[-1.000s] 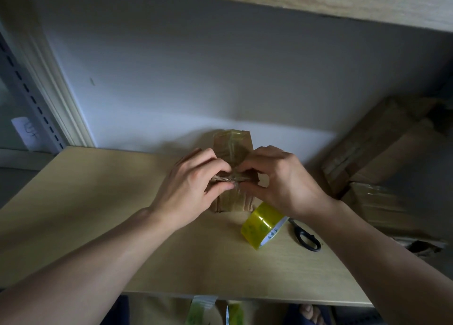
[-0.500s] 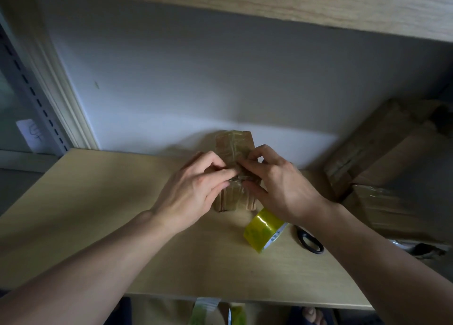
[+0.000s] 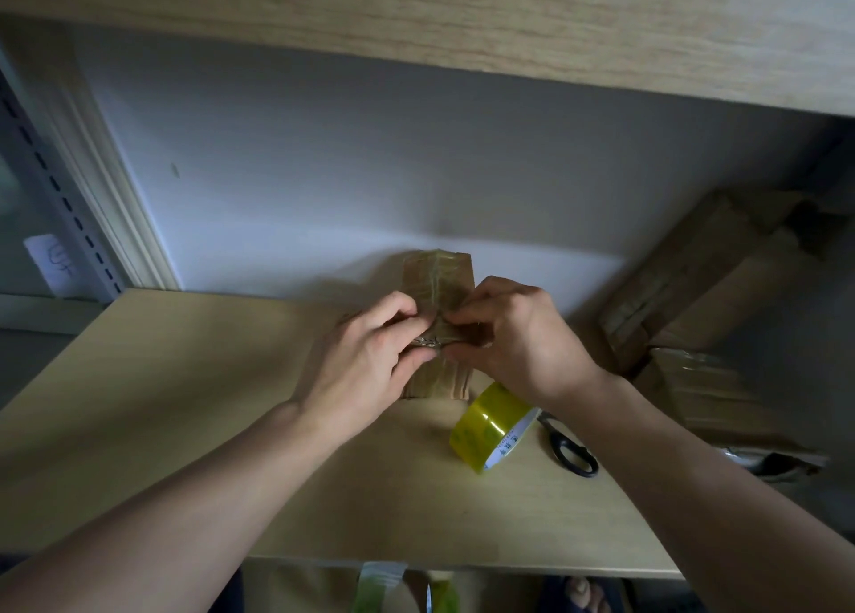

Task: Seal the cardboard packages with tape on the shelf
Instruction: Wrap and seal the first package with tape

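- Where it lies mid-shelf [image 3: 185, 404] near the wall: package [image 3: 439, 284], taped.
- Left hand [image 3: 365, 367], right hand [image 3: 513, 339]: both pinch a tape strip [image 3: 432, 343] across the package.
- Tape roll [image 3: 490, 427], scissors [image 3: 571, 450]: just right of the package.
- Boxes [image 3: 708, 288]: far right.

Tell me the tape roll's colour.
Translucent yellow, with a white inner core; the tape roll shows clearly in the head view.
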Demonstrator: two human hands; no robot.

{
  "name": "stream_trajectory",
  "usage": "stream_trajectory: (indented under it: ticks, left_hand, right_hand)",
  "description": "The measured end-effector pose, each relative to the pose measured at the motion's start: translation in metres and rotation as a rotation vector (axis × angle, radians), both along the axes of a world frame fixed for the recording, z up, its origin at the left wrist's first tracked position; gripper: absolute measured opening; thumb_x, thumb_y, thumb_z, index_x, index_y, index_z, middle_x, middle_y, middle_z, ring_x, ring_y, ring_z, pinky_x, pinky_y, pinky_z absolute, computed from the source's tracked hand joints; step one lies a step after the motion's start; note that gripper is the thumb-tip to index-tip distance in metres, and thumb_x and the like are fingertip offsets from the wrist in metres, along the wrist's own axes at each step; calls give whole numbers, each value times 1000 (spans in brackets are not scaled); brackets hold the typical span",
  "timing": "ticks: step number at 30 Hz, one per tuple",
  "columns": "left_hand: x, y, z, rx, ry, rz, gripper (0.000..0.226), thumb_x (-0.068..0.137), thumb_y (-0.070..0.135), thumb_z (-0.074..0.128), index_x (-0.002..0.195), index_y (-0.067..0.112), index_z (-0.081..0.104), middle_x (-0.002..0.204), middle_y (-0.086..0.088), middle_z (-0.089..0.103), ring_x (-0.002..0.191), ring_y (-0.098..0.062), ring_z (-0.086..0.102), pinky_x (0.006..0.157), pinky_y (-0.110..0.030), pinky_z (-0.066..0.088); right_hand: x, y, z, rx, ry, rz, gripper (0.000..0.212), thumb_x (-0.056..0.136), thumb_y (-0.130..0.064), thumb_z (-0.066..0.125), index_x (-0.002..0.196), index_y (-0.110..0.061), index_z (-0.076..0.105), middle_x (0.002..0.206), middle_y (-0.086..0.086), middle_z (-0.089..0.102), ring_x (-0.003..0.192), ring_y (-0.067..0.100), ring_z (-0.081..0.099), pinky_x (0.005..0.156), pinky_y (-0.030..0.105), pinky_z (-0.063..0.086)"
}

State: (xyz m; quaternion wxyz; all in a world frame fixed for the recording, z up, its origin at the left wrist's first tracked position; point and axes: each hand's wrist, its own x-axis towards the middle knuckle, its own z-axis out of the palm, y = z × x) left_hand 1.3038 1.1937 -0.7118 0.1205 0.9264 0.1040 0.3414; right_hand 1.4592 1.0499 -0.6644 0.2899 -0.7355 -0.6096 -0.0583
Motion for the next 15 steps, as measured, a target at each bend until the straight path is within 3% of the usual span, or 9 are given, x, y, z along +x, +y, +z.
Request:
stream_trajectory:
  ticks: [3,7,15]
  left_hand:
    - [0,-5,7,44,14,24,34,92,50,59,107,24,74,101,9,60,66,-21,63,59,-37,55]
    - [3,-8,11,30,18,97,18,83,38,81,91,23,75,85,6,55,59,-23,59,47,-33,49]
    - [3,-8,10,-119,-11,67,22,78,22,88,98,20,78,89,6,57,62,-18,56,55,-36,52]
  right_hand:
    - [-3,2,-1,7,-47,-20,30,70,-25,92,97,-15,81,89,-1,67,74,17,63,69,38,57]
    - [-7,5,-3,12,-83,-90,32,73,-29,89,101,-17,80,95,-3,68,81,20,65,73,40,57]
    - [-9,2,3,-48,10,-65,32,78,-22,84,109,-20,79,95,-9,62,81,15,62,78,35,55]
